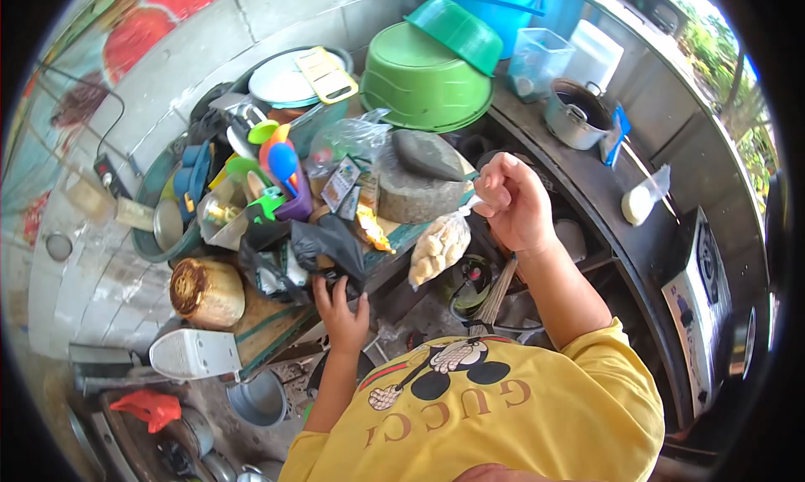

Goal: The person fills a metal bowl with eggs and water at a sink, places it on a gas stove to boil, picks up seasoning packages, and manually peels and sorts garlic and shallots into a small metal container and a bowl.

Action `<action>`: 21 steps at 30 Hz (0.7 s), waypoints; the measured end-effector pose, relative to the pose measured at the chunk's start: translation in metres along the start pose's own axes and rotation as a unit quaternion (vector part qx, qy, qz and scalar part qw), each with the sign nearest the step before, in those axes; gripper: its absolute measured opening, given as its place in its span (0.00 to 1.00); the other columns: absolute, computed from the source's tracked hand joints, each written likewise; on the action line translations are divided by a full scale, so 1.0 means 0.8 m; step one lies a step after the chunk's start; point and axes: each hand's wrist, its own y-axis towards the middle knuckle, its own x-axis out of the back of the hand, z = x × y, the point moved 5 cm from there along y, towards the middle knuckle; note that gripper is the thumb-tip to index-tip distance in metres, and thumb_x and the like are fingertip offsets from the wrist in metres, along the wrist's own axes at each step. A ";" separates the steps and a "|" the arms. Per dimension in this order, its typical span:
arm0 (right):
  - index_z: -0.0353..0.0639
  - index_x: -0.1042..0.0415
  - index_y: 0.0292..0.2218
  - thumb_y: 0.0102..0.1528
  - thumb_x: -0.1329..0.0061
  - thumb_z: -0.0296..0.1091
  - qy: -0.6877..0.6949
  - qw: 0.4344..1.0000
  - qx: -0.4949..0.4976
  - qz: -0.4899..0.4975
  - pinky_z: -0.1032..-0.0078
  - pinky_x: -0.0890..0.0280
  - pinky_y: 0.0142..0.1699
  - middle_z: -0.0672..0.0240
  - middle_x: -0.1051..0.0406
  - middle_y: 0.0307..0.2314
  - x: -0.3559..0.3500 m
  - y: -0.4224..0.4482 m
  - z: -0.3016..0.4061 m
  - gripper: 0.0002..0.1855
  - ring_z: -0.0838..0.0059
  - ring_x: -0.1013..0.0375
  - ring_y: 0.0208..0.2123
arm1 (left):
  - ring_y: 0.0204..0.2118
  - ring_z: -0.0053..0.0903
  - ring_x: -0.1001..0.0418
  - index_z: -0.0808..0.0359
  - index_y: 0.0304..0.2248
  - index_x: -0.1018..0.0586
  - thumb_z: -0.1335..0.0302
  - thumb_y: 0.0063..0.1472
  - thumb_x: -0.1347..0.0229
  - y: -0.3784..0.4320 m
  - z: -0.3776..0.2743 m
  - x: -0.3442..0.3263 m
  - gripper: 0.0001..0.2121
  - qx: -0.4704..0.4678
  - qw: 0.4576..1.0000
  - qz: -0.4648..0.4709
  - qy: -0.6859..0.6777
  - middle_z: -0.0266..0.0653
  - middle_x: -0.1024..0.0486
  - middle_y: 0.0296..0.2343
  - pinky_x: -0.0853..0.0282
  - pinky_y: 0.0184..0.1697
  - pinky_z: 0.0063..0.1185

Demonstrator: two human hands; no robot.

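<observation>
My right hand [517, 202] is raised over the gap between table and counter, pinching the twisted neck of a clear plastic bag. Pale, lumpy pieces fill the hanging bag [440, 248]; what they are exactly I cannot tell. Lower on the left, my left hand [343, 315] has its fingers spread, the tips touching the edge of a black plastic bag [330, 243] on the table. Small printed packets [341, 185] and a yellow sachet [373, 229] lie just beyond it. A grey stone mortar [412, 196] with a smooth grinding stone [426, 155] on top stands nearby.
Colourful spoons [282, 162] crowd a purple holder [295, 202]. Green basins [424, 76] are upturned behind. A scorched pot [206, 292] sits at the table's left. The right counter bears a metal pot [577, 120], a small bag [640, 204] and a gas stove [695, 312].
</observation>
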 end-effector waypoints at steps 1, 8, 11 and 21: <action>0.42 0.35 0.20 0.55 0.62 0.42 -0.064 0.997 -0.009 -0.049 0.84 0.53 0.22 0.79 0.50 0.11 0.028 -0.006 0.010 0.17 0.86 0.52 0.15 | 0.54 0.53 0.53 0.68 0.41 0.32 0.73 0.45 0.43 -0.001 -0.004 0.001 0.22 -0.004 1.000 -0.007 0.016 0.58 0.50 0.50 0.52 0.53 0.40; 0.35 0.34 0.23 0.55 0.57 0.34 -0.592 0.742 0.223 -0.223 0.85 0.47 0.24 0.75 0.38 0.15 0.212 -0.026 0.144 0.13 0.89 0.45 0.20 | 0.56 0.53 0.58 0.67 0.45 0.34 0.75 0.44 0.43 -0.008 -0.039 0.011 0.25 0.019 0.998 -0.034 0.043 0.55 0.53 0.53 0.57 0.55 0.40; 0.36 0.33 0.24 0.55 0.58 0.34 -0.650 0.650 0.304 -0.248 0.81 0.43 0.25 0.67 0.38 0.14 0.289 -0.043 0.179 0.12 0.83 0.41 0.18 | 0.56 0.53 0.58 0.66 0.47 0.35 0.76 0.43 0.43 -0.011 -0.062 0.017 0.28 0.042 0.997 -0.045 0.050 0.53 0.55 0.54 0.57 0.56 0.39; 0.42 0.32 0.38 0.52 0.56 0.40 -0.787 0.578 0.054 -0.210 0.70 0.35 0.34 0.62 0.29 0.27 0.564 -0.095 0.132 0.14 0.66 0.29 0.29 | 0.56 0.50 0.54 0.63 0.50 0.39 0.75 0.44 0.43 -0.054 -0.098 0.020 0.31 0.120 0.986 -0.097 0.060 0.55 0.56 0.54 0.52 0.55 0.34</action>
